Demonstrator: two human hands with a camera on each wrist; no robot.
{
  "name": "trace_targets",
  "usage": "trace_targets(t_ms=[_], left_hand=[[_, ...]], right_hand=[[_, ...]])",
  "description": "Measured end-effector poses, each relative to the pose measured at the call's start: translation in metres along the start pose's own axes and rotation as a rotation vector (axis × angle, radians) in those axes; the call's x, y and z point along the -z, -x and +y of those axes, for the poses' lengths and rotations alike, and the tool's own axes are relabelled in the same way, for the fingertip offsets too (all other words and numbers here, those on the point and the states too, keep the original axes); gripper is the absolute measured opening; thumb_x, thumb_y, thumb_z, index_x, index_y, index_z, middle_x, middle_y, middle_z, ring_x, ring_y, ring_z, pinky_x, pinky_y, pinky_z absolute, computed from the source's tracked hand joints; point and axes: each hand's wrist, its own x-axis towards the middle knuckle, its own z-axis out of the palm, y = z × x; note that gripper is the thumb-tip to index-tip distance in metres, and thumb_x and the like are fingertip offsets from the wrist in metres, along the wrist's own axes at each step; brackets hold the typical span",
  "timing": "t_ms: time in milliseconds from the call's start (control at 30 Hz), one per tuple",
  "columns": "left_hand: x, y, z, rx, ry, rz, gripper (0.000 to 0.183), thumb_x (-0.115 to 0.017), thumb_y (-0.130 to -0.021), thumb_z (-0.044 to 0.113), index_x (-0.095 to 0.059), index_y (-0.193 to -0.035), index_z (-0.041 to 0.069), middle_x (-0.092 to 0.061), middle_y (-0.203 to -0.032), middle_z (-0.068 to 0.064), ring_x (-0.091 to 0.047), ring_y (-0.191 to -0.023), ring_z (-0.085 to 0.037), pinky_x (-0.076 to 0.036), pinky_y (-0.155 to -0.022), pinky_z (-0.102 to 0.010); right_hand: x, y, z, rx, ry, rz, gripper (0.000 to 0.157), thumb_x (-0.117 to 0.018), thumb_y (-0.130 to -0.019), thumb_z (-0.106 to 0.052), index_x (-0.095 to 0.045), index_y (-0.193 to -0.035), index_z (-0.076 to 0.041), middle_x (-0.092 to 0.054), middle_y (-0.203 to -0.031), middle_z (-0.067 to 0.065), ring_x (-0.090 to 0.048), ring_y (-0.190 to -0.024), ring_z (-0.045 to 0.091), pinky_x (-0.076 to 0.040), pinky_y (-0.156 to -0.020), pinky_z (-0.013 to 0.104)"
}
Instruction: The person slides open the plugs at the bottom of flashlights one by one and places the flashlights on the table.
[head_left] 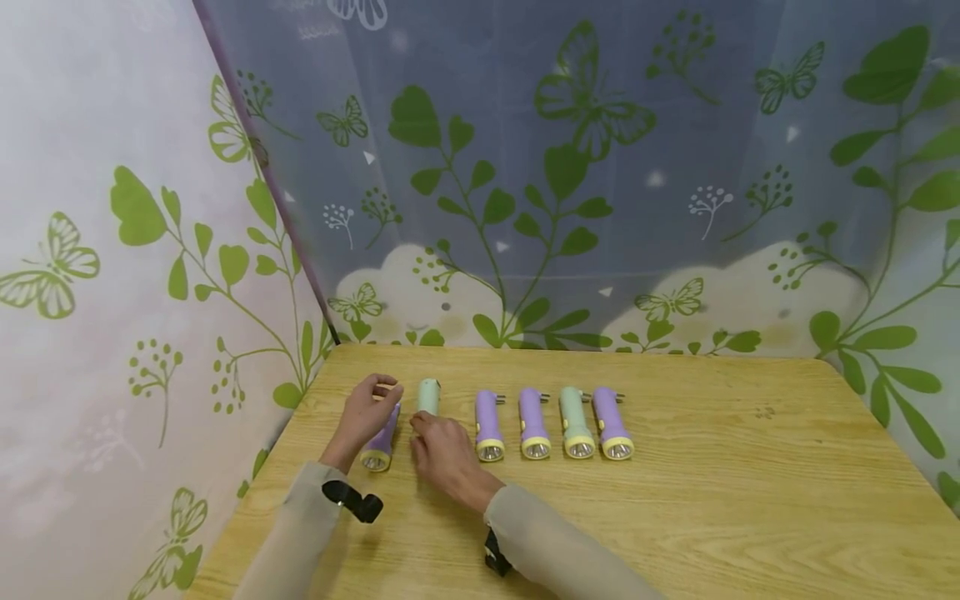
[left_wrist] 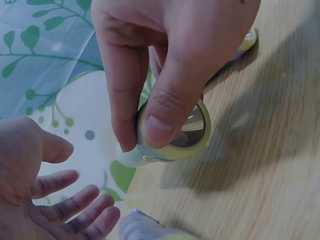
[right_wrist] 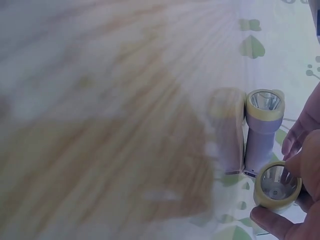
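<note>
Left wrist: yellow-rimmed flashlight (left_wrist: 194, 134), seemingly mint, in right grip (left_wrist: 175, 55); left grip (head_left: 367, 417) wide.

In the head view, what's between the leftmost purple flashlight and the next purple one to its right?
The pale green flashlight, held by the right hand; the head view shows this.

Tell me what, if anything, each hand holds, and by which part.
The right hand grips the green flashlight by its yellow-rimmed lamp end; the left hand holds nothing.
</note>
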Motion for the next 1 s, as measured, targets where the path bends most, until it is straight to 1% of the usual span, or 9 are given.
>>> trace_targets(t_ms=[200,267,333,433,500,600,800,900,1000], left_hand=[[-0.008,-0.004,0.008,0.012,0.044,-0.024,0.042,-0.056,-0.104,0.031,-0.054,-0.136,0.004,-0.061,-0.122,-0.022,-0.065,-0.104,-0.040,-0.053,-0.071,-0.029],[-0.012,-0.004,0.011,0.010,0.051,-0.032,0.042,-0.056,-0.104,0.029,-0.053,-0.137,0.003,-0.060,-0.121,-0.023,-0.064,-0.105,-0.041,-0.056,-0.072,-0.034],[-0.016,-0.005,0.013,0.014,0.070,-0.038,0.042,-0.057,-0.104,0.029,-0.052,-0.137,0.004,-0.060,-0.121,-0.023,-0.064,-0.105,-0.042,-0.059,-0.076,-0.040],[-0.021,-0.007,0.016,0.012,0.117,-0.061,0.043,-0.055,-0.105,0.029,-0.048,-0.140,0.004,-0.058,-0.122,-0.024,-0.065,-0.104,-0.039,-0.060,-0.084,-0.047],[-0.024,-0.009,0.018,0.017,0.156,-0.075,0.044,-0.053,-0.106,0.031,-0.047,-0.141,0.005,-0.057,-0.124,-0.024,-0.066,-0.104,-0.037,-0.061,-0.085,-0.046],[-0.026,-0.011,0.020,0.017,0.201,-0.094,0.046,-0.052,-0.107,0.032,-0.045,-0.143,0.004,-0.054,-0.126,-0.025,-0.067,-0.102,-0.033,-0.062,-0.081,-0.041],[-0.030,-0.010,0.026,0.015,0.223,-0.103,0.048,-0.053,-0.106,0.032,-0.046,-0.143,0.002,-0.055,-0.126,-0.026,-0.064,-0.093,-0.023,-0.057,-0.070,-0.028],[-0.032,-0.009,0.030,0.002,0.224,-0.102,0.046,-0.054,-0.106,0.032,-0.049,-0.141,0.003,-0.057,-0.126,-0.026,-0.063,-0.089,-0.021,-0.056,-0.067,-0.026],[-0.033,-0.007,0.033,0.002,0.239,-0.114,0.043,-0.054,-0.106,0.033,-0.052,-0.138,0.006,-0.057,-0.125,-0.025,-0.064,-0.088,-0.021,-0.057,-0.067,-0.027]], right_hand=[[0.008,0.007,0.004,0.003,-0.004,0.017,0.027,-0.064,-0.098,-0.014,-0.071,-0.124,-0.009,-0.072,-0.126,0.001,-0.074,-0.093,0.018,-0.060,-0.081,0.030],[0.011,0.008,0.005,0.015,-0.005,0.030,0.027,-0.065,-0.098,-0.013,-0.071,-0.124,-0.009,-0.072,-0.126,0.002,-0.073,-0.092,0.018,-0.060,-0.080,0.030],[0.014,0.010,0.006,0.033,-0.006,0.050,0.027,-0.066,-0.097,-0.012,-0.072,-0.123,-0.009,-0.072,-0.126,0.002,-0.073,-0.093,0.017,-0.060,-0.080,0.030],[0.019,0.012,0.005,0.060,-0.007,0.081,0.028,-0.066,-0.096,-0.011,-0.071,-0.123,-0.009,-0.072,-0.126,0.002,-0.073,-0.095,0.016,-0.059,-0.082,0.029],[0.022,0.013,0.005,0.074,-0.015,0.090,0.027,-0.066,-0.096,-0.011,-0.071,-0.123,-0.009,-0.072,-0.125,0.001,-0.073,-0.094,0.014,-0.059,-0.082,0.029],[0.027,0.014,0.002,0.097,-0.029,0.099,0.027,-0.066,-0.096,-0.010,-0.071,-0.123,-0.009,-0.073,-0.122,0.000,-0.072,-0.092,0.012,-0.058,-0.081,0.028],[0.036,0.018,-0.001,0.126,-0.037,0.110,0.030,-0.066,-0.097,-0.010,-0.070,-0.127,-0.010,-0.072,-0.126,0.000,-0.072,-0.094,0.011,-0.059,-0.083,0.029],[0.039,0.020,-0.001,0.131,-0.033,0.108,0.030,-0.066,-0.097,-0.011,-0.069,-0.127,-0.010,-0.071,-0.126,-0.001,-0.072,-0.098,0.012,-0.058,-0.085,0.030],[0.042,0.025,0.002,0.139,-0.024,0.113,0.029,-0.067,-0.097,-0.012,-0.070,-0.126,-0.010,-0.071,-0.127,-0.001,-0.072,-0.104,0.013,-0.058,-0.088,0.031]])
